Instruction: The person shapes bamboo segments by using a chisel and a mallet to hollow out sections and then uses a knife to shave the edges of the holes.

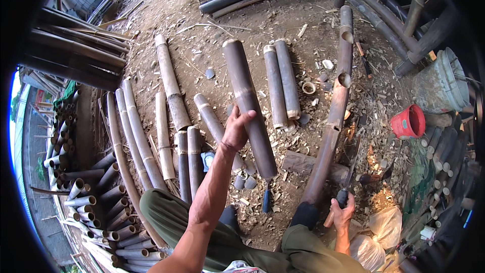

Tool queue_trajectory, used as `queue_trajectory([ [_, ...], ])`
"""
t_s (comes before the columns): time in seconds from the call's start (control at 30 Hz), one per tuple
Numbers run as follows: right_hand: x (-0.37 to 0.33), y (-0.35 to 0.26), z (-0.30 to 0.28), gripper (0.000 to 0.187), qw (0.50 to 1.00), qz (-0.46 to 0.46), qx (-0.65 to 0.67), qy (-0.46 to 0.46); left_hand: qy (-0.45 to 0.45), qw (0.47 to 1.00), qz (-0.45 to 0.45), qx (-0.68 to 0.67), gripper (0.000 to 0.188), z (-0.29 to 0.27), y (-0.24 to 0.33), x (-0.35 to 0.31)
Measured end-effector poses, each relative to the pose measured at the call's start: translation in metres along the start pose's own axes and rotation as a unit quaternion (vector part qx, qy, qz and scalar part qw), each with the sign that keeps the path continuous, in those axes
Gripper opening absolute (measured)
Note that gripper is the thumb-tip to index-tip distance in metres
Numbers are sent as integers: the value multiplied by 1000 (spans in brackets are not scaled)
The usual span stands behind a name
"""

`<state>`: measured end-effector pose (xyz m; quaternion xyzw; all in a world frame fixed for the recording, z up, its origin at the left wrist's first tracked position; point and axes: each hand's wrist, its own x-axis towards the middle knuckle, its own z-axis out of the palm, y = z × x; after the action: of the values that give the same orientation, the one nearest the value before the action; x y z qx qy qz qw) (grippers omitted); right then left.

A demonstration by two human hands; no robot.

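My left hand [238,127] is closed round the middle of a dark brown bamboo tube [248,96], lifted at a slant above the ground. Low on the right, my right hand [343,211] grips a knife [355,157] by its dark handle, the narrow blade pointing away from me. A tan, wood-like end sticks out below the fist; I cannot tell whether it belongs to the knife. Beside that hand, a long bamboo pole [339,105] with cut-out notches runs from my right leg to the far side. Under the raised tube's lower end lies a blue-handled tool [266,200].
Cut bamboo lengths [282,83] lie about on chip-strewn dirt, with a wooden block [300,163] near my feet. To the right are a red bucket [407,122], a grey bucket [444,83] and a plastic bag [376,237]. Stacked bamboo [108,212] fills the left.
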<state>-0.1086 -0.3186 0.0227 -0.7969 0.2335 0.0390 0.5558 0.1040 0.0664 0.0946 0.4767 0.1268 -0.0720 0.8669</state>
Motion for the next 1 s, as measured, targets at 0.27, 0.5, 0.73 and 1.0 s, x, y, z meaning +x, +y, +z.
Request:
queue_trajectory([
  [0.27, -9, 17, -4, 56, 1000, 18, 20, 13, -4, 988, -48, 148, 60, 46, -53, -18],
  [0.5, -10, 38, -16, 45, 997, -31, 24, 62, 25, 978, 22, 207, 49, 87, -67, -62],
  [0.73, -8, -42, -52, 39, 994, -85, 55, 49, 9, 947, 255, 194, 74, 127, -28, -107],
  [1.0, -12, -58, -65, 35, 989, 10, 143, 34, -152, 932, 282, 170, 57, 158, -37, -151],
])
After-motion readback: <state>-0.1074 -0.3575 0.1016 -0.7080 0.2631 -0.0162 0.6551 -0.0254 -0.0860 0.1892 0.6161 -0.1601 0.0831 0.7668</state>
